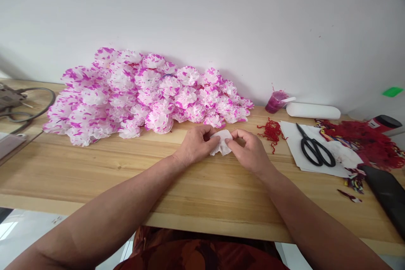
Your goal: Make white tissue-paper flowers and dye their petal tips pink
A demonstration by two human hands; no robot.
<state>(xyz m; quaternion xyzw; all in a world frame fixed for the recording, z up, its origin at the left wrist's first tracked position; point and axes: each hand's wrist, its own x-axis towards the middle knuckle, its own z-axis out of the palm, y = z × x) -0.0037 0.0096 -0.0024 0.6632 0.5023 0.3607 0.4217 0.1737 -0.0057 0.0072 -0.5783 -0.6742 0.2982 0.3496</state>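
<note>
Your left hand (195, 143) and your right hand (249, 148) meet over the middle of the wooden table (104, 173), and between them sits a small piece of white tissue paper (222, 141). Both hands are pinched shut on it: the left one grips its left edge with thumb and fingers, the right one nips its right edge, knuckles curled over the top. The paper is crumpled and rests low, touching or just above the tabletop (you cannot tell which from this view). Your forearms run in from the near edge and converge on it.

Just behind your hands, against the white wall, lies a wide heap of pink-and-white paper flowers (142, 93), spreading from the left part of the table to about its centre. To your right, near your right hand, is a small tangle of red thread (271, 130). Further right a white sheet (319, 154) carries a pair of black scissors (314, 147), blades pointing away from you. Behind it stand a small pink cup (276, 101) and a white cylinder (313, 111) lying on its side. A bigger mass of red thread (367, 139) fills the far right corner.
</note>
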